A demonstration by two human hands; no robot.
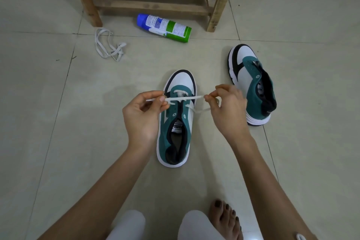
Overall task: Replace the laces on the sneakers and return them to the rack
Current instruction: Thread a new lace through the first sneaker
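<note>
**Operator:** Head view, item one: where was the work piece?

**Supervisor:** The near sneaker (pixel 181 82) stood on the tiled floor (pixel 48 122) directly in front of you, toe pointing away. The white lace (pixel 196 97) ran through its front eyelets and crossed above the tongue.

**Operator:** And the grip?

**Supervisor:** Your left hand (pixel 142 115) pinched one lace end between thumb and forefinger, to the left of the sneaker. Your right hand (pixel 228 111) pinched the other end, fingers curled round it, to the right. The lace was stretched between both hands above the shoe. A second strand ran from a right-side eyelet to your right hand.

**Operator:** Item two: the surroundings?

**Supervisor:** The second sneaker (pixel 246 73) stood apart, to the right and farther away, toe also pointing away. A loose lace (pixel 116 53) lay tangled on the floor at far left. A spray can (pixel 167 27) lay on its side just in front of the wooden rack (pixel 152 5). Your bare foot (pixel 224 218) rested on the floor at the lower edge.
</note>
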